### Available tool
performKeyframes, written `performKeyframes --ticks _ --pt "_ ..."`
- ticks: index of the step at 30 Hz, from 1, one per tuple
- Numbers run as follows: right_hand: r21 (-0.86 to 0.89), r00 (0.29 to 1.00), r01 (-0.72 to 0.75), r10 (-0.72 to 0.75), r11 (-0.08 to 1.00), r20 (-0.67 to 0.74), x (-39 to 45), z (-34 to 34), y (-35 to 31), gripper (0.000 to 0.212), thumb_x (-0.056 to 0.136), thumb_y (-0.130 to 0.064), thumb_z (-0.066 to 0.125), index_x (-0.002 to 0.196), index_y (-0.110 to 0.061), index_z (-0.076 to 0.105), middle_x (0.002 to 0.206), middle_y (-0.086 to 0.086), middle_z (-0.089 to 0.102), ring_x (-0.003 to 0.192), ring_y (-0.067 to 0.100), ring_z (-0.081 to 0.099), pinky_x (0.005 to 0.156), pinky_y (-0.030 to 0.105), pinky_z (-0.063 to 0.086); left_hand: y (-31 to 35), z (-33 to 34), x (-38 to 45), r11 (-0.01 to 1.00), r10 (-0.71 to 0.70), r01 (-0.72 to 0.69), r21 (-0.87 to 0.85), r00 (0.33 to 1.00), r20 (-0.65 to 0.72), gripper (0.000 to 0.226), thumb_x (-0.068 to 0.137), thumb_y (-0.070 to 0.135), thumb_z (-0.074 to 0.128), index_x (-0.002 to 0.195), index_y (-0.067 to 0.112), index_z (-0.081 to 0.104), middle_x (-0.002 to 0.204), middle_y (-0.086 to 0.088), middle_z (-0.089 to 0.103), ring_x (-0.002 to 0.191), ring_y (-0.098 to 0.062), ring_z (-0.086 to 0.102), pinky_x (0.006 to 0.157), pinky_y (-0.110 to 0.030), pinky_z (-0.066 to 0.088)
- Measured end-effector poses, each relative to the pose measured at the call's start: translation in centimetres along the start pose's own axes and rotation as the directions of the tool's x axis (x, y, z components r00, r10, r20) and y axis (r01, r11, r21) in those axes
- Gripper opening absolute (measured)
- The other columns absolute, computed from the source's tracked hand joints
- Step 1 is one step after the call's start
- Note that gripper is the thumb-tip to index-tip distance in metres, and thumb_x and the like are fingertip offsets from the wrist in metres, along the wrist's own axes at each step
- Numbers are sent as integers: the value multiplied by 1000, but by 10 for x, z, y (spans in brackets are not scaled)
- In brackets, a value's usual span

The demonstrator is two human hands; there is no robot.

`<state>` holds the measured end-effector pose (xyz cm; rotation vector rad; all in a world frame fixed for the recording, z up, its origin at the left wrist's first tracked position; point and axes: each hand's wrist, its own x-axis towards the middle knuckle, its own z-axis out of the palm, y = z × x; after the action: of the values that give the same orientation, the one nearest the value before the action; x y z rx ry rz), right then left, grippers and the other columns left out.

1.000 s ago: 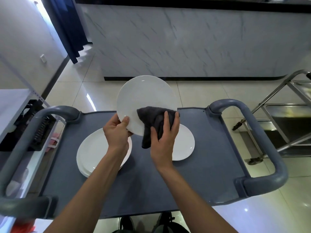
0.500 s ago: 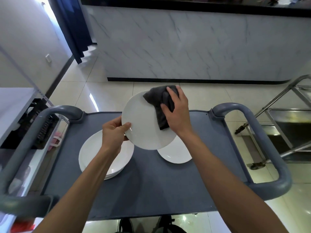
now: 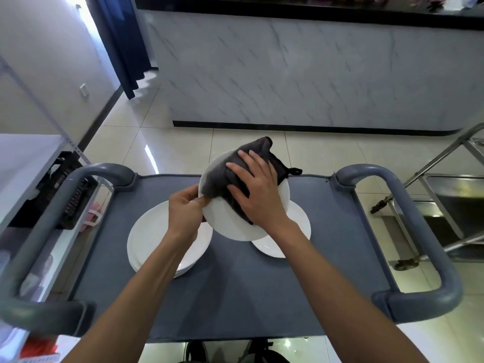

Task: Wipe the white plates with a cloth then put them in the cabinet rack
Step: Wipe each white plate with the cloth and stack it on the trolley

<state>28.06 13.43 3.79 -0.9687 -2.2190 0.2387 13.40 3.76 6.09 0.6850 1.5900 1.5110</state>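
1. Round white ceramic plate (image 3: 233, 226) was tilted above the grey cart's table (image 3: 235, 297), its rim pinched in the left hand (image 3: 183, 208) grip.
2. Right hand (image 3: 258, 191), fingers spread flat, pressed the dark grey cloth (image 3: 222, 176) onto it: wiping in hand.
3. Next, I'd judge, finish wiping, then rack it.

A grey cart (image 3: 327, 258) with looped handles stands on a glossy tiled floor (image 3: 327, 150). Beyond it runs a marble-faced counter (image 3: 301, 74) with a dark top. A navy curtain (image 3: 123, 40) hangs at upper left. A steel trolley (image 3: 450, 200) stands on the right, a white shelf (image 3: 23, 155) on the left.
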Motion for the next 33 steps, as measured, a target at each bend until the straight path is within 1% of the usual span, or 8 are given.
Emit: performKeyframes --ticks 4,7,14,20,22,25,28,33 --pt "42 999 -13 12 999 33 -27 0 5 45 91 -35 62 135 -23 63 155 5 47 146 27 36 115 55 30 5 -3 8 997 -20 13 -79 997 -80 25 92 -3 62 89 17 76 77 -1 74 67 -17 67 59 -36 59" --pt "41 997 28 -31 999 69 -48 3 4 46 93 -32 61 137 -22 61 158 5 43 150 26 32 116 56 28 6 -6 15 996 -16 5 -86 993 -120 24 95 -2 59 91 17 75 83 -2 74 70 -15 67 57 -34 60" --pt "-16 999 -24 25 1000 43 -61 16 -12 47 94 -34 56 139 -21 59 158 8 41 150 28 32 115 57 31 -3 4 9 997 -18 10 -73 994 -104 25 94 -1 60 88 17 76 87 -12 72 74 -26 65 64 -41 56" --pt "-22 997 -74 75 997 25 -27 16 -14 48 93 -33 56 139 -25 58 158 8 41 150 30 31 115 58 30 -2 8 0 1000 2 -2 -28 1000 -19 21 91 -2 62 91 11 79 92 -25 73 72 -27 66 67 -47 60" --pt "-36 997 -73 74 997 23 -13 14 -8 48 92 -30 60 140 -25 58 158 8 41 150 30 30 117 58 28 -4 6 -1 1000 -15 15 -3 1000 -4 27 88 -4 61 90 15 80 90 -21 74 73 -30 67 68 -50 59" --pt "-55 993 -121 121 991 7 13 6 2 49 92 -29 62 141 -24 58 157 8 43 149 29 31 119 55 25 -10 4 -5 998 -55 55 0 998 6 27 93 -2 60 97 18 78 90 -7 78 78 -26 71 67 -44 59" --pt "-73 989 -144 146 987 23 30 -2 10 47 94 -30 62 141 -24 57 152 9 47 144 29 37 117 54 29 -11 5 -8 996 -75 74 -49 997 -22 25 94 -1 60 104 16 76 88 2 78 73 -15 73 61 -37 61" --pt "-1 965 -262 262 965 -20 20 -7 26 49 95 -30 65 142 -20 57 152 10 47 139 31 41 114 49 37 -6 1 -6 994 -52 41 -101 993 -102 26 95 -2 58 100 18 74 80 10 77 65 -7 69 56 -32 59"
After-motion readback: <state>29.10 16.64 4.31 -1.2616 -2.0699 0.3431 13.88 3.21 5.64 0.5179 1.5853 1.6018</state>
